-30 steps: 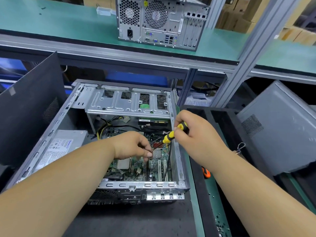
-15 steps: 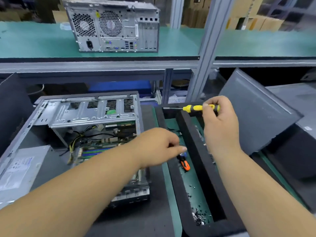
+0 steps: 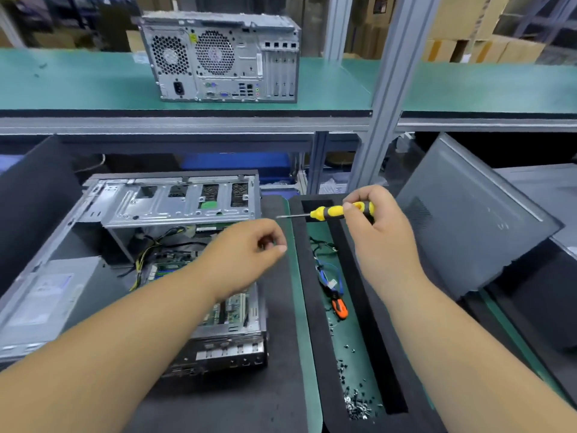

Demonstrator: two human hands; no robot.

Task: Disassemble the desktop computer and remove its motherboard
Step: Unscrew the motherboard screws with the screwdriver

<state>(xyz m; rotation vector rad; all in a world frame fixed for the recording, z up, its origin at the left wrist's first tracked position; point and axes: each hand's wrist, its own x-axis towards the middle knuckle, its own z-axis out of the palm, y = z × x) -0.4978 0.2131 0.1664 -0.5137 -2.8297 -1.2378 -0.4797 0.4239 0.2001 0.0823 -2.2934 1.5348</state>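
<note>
Right grip (image 3: 371, 220) clutches the yellow-and-black screwdriver (image 3: 335, 211) above the black foam-walled tray (image 3: 315, 292); left grip (image 3: 249, 251) pinches, perhaps a screw, beside the open grey desktop case (image 3: 175, 207).

case (image 3: 175, 207) laid open on bench, motherboard (image 3: 228, 310) seen inside | screwdriver (image 3: 337, 211) gripped by right hand (image 3: 379, 232) over tray (image 3: 315, 307) | left hand (image 3: 249, 251) held with fingertips pinched, contents not discernible | screws (image 3: 356, 401) piled in tray
</note>
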